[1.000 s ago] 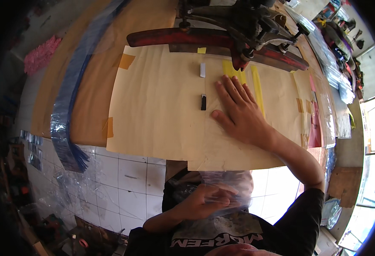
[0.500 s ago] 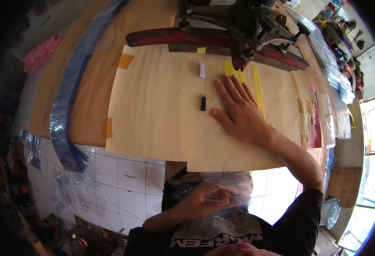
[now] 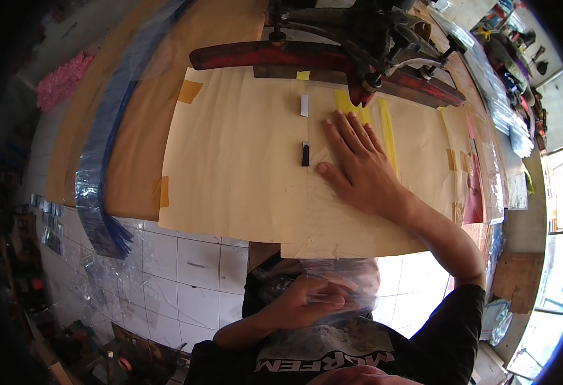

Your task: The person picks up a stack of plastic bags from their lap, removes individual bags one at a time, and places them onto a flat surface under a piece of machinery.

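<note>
My right hand [image 3: 363, 172] lies flat, palm down, on a cream paper sheet [image 3: 236, 154] covering the worktable. Its fingers are stretched out, and the fingertips reach a yellow tape strip [image 3: 344, 101]; a second yellow strip [image 3: 388, 138] runs beside them. Left of the hand are a small black block [image 3: 305, 154] and a small white block [image 3: 304, 105]. Close to my body, over my lap, my left hand [image 3: 310, 301] is closed on clear plastic film [image 3: 360, 308]. The film partly covers its fingers.
A dark machine with a long red-edged bar [image 3: 275, 56] spans the table's far side, just beyond my right fingertips. Blue-tinted plastic strips [image 3: 92, 183] hang over the left edge. Orange tape [image 3: 189, 92] holds the paper. Pink material [image 3: 63, 82] lies far left; white tiles [image 3: 198, 276] show below.
</note>
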The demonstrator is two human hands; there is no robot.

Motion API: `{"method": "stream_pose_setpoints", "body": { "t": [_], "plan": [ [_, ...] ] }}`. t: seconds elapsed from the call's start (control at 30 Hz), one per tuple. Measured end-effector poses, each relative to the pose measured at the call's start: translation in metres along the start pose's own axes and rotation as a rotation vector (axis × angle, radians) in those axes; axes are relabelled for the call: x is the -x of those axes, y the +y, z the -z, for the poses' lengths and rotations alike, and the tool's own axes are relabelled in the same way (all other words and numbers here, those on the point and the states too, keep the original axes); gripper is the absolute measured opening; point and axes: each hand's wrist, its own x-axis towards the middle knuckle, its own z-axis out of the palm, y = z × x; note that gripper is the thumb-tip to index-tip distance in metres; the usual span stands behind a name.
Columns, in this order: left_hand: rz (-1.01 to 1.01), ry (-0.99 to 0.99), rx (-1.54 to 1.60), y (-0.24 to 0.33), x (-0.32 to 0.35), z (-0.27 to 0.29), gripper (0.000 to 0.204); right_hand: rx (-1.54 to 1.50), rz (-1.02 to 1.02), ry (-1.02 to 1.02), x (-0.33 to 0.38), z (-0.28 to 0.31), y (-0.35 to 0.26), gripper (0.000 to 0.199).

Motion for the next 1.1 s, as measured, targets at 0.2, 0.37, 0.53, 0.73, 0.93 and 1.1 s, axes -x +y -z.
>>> {"method": "stream_pose_setpoints", "body": {
  "t": [0.2, 0.37, 0.53, 0.73, 0.93, 1.1],
  "plan": [
    [0.016, 0.007, -0.007, 0.002, -0.001, -0.001, 0.037, -0.005, 0.008, -0.004, -0.001, 0.001, 0.0, 0.066],
    [0.016, 0.002, -0.045, 0.003, -0.001, 0.0, 0.036, 0.001, 0.004, 0.0, -0.001, 0.0, 0.0, 0.066],
    [0.014, 0.008, -0.046, 0.003, -0.002, 0.0, 0.036, -0.016, 0.004, 0.001, -0.002, 0.001, 0.001, 0.066],
    [0.064, 0.04, -0.078, 0.0, -0.001, 0.0, 0.037, -0.015, 0.0, 0.007, 0.0, 0.001, 0.002, 0.066],
    [0.056, 0.029, -0.067, -0.002, 0.001, 0.001, 0.036, -0.057, 0.041, 0.037, 0.002, 0.002, 0.007, 0.064],
    [0.072, 0.153, -0.032, -0.005, 0.0, -0.005, 0.03, -0.05, 0.056, 0.063, 0.005, -0.002, 0.011, 0.064]
  ]
}}
